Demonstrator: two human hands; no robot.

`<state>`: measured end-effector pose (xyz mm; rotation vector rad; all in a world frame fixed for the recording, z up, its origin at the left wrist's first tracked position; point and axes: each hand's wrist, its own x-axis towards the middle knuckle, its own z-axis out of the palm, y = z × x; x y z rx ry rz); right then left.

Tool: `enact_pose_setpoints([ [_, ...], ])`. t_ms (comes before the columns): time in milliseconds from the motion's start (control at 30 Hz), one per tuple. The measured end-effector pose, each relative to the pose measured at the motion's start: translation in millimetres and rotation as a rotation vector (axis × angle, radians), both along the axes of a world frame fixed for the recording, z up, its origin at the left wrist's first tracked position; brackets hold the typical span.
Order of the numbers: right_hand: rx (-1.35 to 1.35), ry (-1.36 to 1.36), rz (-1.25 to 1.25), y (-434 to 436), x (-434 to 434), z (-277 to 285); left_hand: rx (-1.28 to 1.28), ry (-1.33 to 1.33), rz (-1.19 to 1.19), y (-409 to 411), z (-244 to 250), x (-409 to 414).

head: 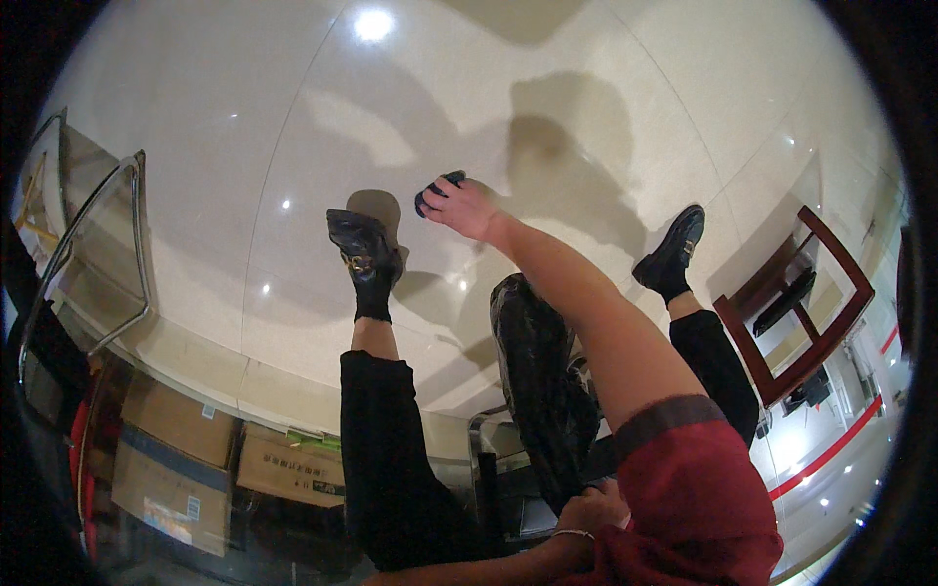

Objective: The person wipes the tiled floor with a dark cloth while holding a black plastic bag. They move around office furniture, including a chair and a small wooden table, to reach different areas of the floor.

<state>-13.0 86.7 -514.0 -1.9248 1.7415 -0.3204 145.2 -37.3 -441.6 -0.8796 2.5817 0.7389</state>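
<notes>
My right hand [462, 209], at the end of an outstretched bare arm, has its fingers wrapped around a small rounded black object [420, 204], mostly covered by the fingers. Below it, between my legs, stands a long, glossy, wrinkled black item [538, 366]; it looks like leather, perhaps a boot, but its kind is not certain. At the bottom, my left hand [595, 507], with a pale bracelet at the wrist, is closed around the item's near end. My feet are in black loafers with gold-coloured trim, one on the left [363, 245] and one on the right [678, 249].
A chrome metal frame [139, 234] stands at left. Cardboard boxes [176, 432] sit behind it, low on the left. Toward the right is a dark red wooden frame [854, 322], like part of a chair. Glossy light floor tiles [205, 183] reflect lamps.
</notes>
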Motion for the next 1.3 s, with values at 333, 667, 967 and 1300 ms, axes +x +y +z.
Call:
enact_pose_setpoints([
  [333, 0.04, -0.064, 0.159, 22, -78, -10, 0.773, -0.329, -0.272, 247, 357, -78],
  [667, 0.16, -0.047, -1.024, 91, -114, 1, 0.913, -0.316, -0.378, 217, 353, -104],
  [967, 0.336, -0.135, -1.846, 24, 13, -1, 1.2, -0.315, -0.287, 300, 345, -31],
  [1300, 0.391, -0.284, -2.339, -117, -100, -2, 1.136, -0.34, -0.346, 269, 344, -52],
])
